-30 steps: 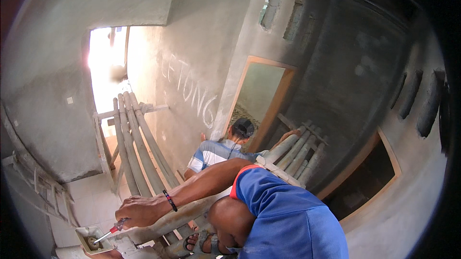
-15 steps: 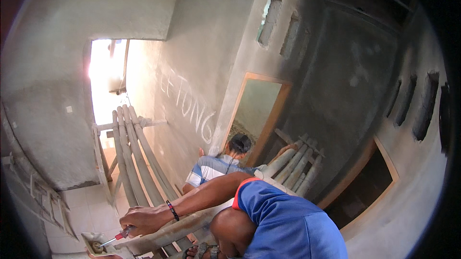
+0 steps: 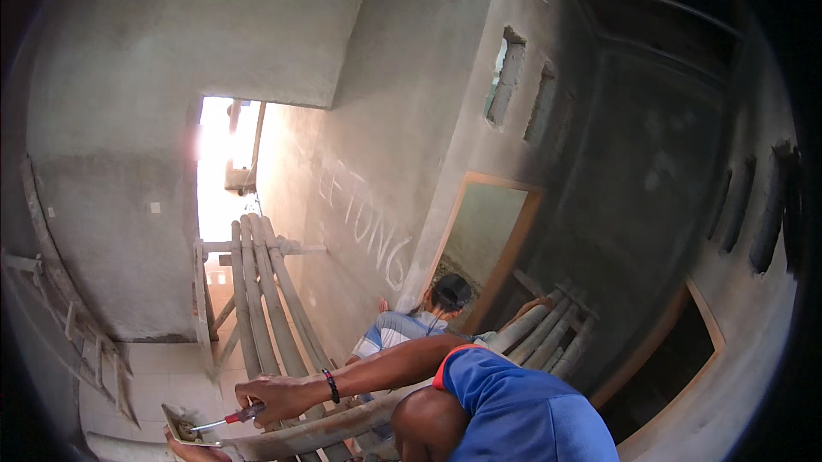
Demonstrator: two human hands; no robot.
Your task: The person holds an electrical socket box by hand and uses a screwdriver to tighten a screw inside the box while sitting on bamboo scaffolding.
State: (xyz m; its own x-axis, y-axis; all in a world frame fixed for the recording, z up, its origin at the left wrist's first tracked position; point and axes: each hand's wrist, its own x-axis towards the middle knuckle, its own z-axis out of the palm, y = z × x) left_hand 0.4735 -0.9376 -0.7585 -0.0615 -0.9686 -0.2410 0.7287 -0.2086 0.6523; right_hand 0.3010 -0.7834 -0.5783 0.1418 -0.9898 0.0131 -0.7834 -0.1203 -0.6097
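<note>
Red handle clasped in the fingers of the right hand (image 3: 272,399), and the screwdriver (image 3: 243,414) slants left and down, tip inside the pale box (image 3: 182,414)! Nearer that box, just beneath, sits the left hand (image 3: 195,452), its grip hidden; bamboo poles (image 3: 272,322) beyond.

At left of centre, long grey poles (image 3: 260,308) lie across a wooden trestle (image 3: 304,250) above the pale tiled floor (image 3: 163,381), lower left.
</note>
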